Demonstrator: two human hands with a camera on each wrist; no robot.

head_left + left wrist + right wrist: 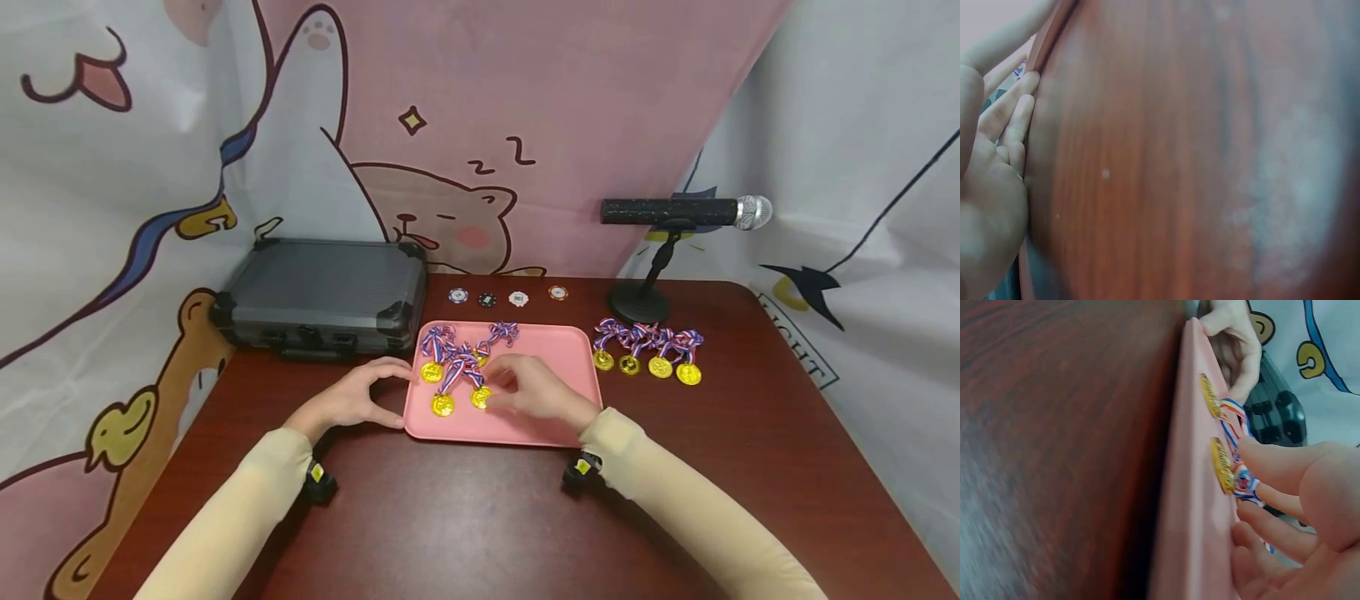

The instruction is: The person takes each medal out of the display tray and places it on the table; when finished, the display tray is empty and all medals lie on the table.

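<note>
A pink tray (pixel 547 358) lies on the table with several gold medals on red, white and blue ribbons in its left half. My left hand (pixel 356 396) rests at the tray's left edge, its thumb and fingertips touching the rim and the thumb near the front corner. Over the tray, my right hand (pixel 536 387) hovers beside the front right medal (pixel 481 397). In the right wrist view, a gap shows between thumb and fingers next to the medal's ribbon (pixel 1245 479). Another medal (pixel 443 406) lies just left of it.
To the tray's right lies a row of several more medals (pixel 660 367). A microphone (pixel 671 212) on a black stand (pixel 639 302) stands behind them. At the back left is a dark hard case (pixel 322 283). Several poker chips (pixel 518 298) lie behind the tray.
</note>
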